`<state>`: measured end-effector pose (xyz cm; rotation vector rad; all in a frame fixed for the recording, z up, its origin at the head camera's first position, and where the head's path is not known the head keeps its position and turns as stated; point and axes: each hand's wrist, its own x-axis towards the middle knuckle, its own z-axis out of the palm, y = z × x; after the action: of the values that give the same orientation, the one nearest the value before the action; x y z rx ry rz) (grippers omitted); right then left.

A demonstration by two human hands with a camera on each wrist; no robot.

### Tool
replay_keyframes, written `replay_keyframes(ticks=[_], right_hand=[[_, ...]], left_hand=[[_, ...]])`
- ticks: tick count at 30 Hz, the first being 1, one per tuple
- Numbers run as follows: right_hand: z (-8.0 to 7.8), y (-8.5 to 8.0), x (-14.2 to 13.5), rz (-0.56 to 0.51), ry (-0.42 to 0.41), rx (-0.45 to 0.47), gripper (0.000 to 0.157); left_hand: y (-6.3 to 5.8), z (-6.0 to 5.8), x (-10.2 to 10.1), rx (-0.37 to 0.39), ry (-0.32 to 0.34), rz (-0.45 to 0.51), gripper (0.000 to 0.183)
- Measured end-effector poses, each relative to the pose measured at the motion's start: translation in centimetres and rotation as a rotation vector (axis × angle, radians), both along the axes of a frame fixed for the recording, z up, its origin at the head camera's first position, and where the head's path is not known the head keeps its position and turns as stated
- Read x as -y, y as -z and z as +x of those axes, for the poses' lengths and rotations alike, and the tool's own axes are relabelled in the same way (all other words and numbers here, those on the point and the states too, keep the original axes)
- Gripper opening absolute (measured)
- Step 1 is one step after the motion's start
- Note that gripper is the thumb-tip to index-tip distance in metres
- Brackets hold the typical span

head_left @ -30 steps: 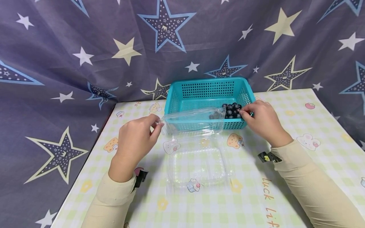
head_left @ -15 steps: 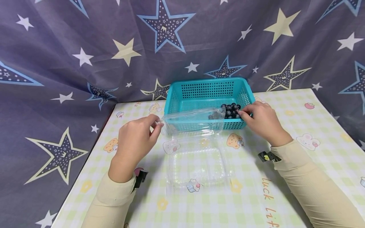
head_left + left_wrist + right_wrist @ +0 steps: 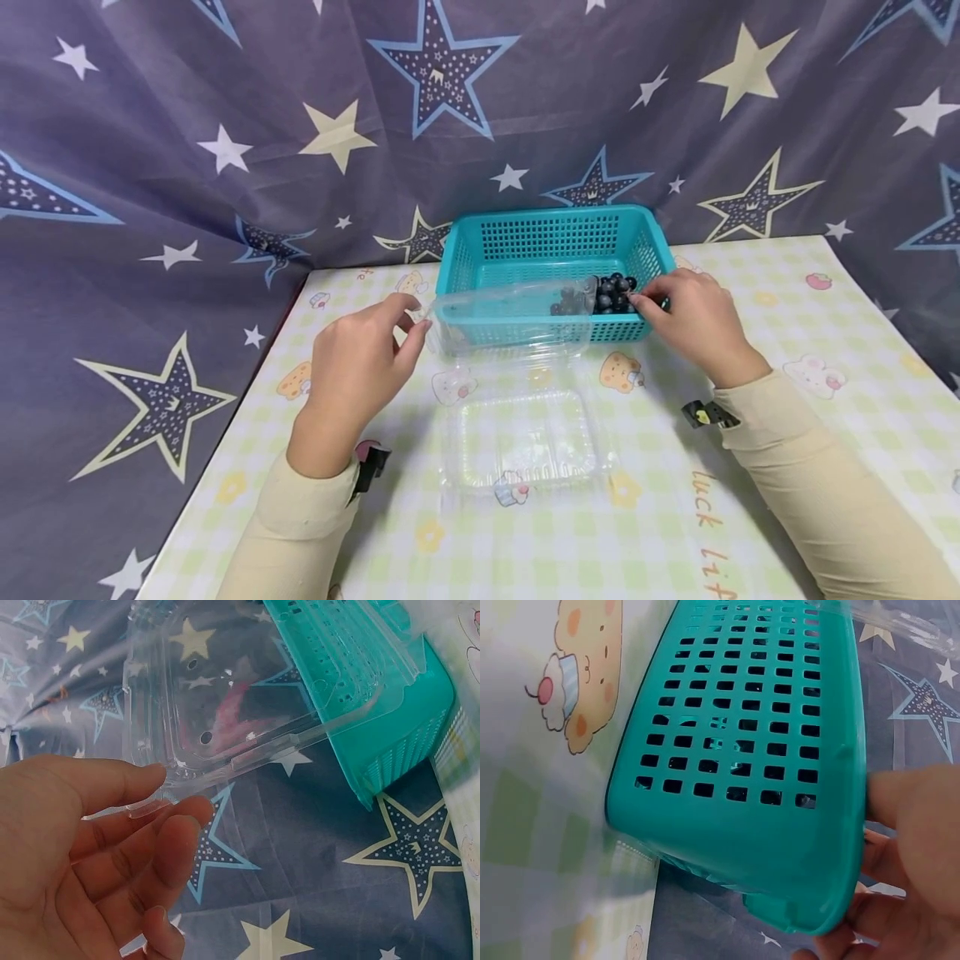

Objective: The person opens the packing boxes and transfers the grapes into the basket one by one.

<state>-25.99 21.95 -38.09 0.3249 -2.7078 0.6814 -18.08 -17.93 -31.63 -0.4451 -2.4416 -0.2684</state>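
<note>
My left hand [image 3: 363,362] pinches the left corner of the raised lid of a clear plastic clamshell box [image 3: 517,437]. In the left wrist view that lid [image 3: 247,742] sits between thumb and forefinger [image 3: 184,810], the other fingers loosely bent. The box's base lies flat on the cloth. Behind the lid, a bunch of dark grapes [image 3: 615,292] lies in the front right corner of a turquoise basket [image 3: 558,215]. Thumb and forefinger of my right hand [image 3: 693,321] pinch at the bunch's stem end. The basket wall [image 3: 739,817] hides those fingertips in the right wrist view.
A checked tablecloth [image 3: 420,567] with cartoon prints covers the table. The basket stands at the table's back edge, close to a dark star-patterned curtain [image 3: 247,100]. The raised lid overlaps the basket's front rim in the head view.
</note>
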Motion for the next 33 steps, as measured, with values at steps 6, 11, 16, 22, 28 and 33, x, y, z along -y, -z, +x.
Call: replay_keyframes(ticks=[6,11,16,22,28,33], right_hand=[[-0.13,-0.07,0.11,-0.01,0.001,-0.03,0.027],[-0.3,-0.17,0.12,-0.013,-0.007,-0.054,0.026],[-0.27,0.01,0.09,-0.008,-0.021,-0.035,0.026],[-0.3,0.41,0.03,-0.006,-0.034,-0.025,0.025],[-0.41,0.51,-0.08,0.0,-0.038,-0.035,0.026],[-0.53,0.49,-0.01,0.023,-0.032,-0.035,0.026]], left_hand=[[0.05,-0.21,0.25,-0.008,-0.001,0.0,0.027],[0.03,-0.35,0.38,-0.022,0.002,0.0,0.033],[0.07,-0.35,0.43,-0.035,0.016,0.001,0.035],[0.21,-0.35,0.26,-0.041,0.021,0.032,0.037],[0.2,-0.34,0.18,-0.03,0.004,0.06,0.038],[0.21,-0.31,0.27,-0.031,0.012,0.061,0.04]])
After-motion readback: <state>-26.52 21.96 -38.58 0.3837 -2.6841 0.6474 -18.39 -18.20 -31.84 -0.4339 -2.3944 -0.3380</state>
